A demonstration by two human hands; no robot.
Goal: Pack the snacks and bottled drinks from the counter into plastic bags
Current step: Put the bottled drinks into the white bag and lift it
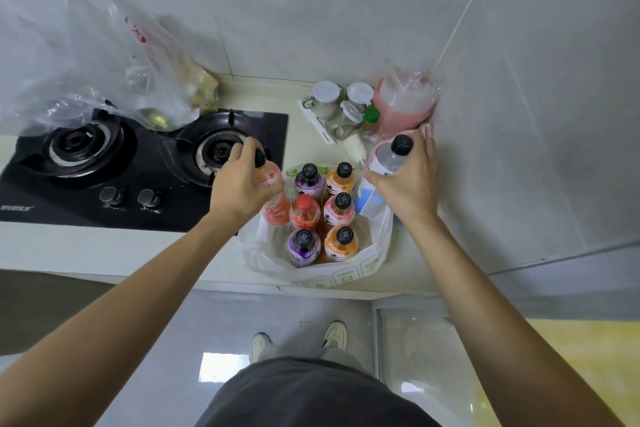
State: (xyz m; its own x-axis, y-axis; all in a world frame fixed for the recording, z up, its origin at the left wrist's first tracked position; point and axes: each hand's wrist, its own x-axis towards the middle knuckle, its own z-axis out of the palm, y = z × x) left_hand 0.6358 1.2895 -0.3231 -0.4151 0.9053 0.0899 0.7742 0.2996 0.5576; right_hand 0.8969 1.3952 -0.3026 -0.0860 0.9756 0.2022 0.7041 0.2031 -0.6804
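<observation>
A home kitchen is shown: a black two-burner gas hob is set into a pale counter, grey wall tiles are seen behind, and lidded seasoning jars are kept in the corner.

Bottles upright in bag on counter, R of stove; jars behind.

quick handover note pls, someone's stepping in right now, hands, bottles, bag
Left hand: grip round a pink-red drink bottle with black cap at the bag's left edge.
Right hand: grip round a clear bottle with blue-white label and black cap at the bag's right edge.
White plastic bag with green print sits open on the counter, six capped bottles standing inside.
Left: lower both held bottles in.
</observation>
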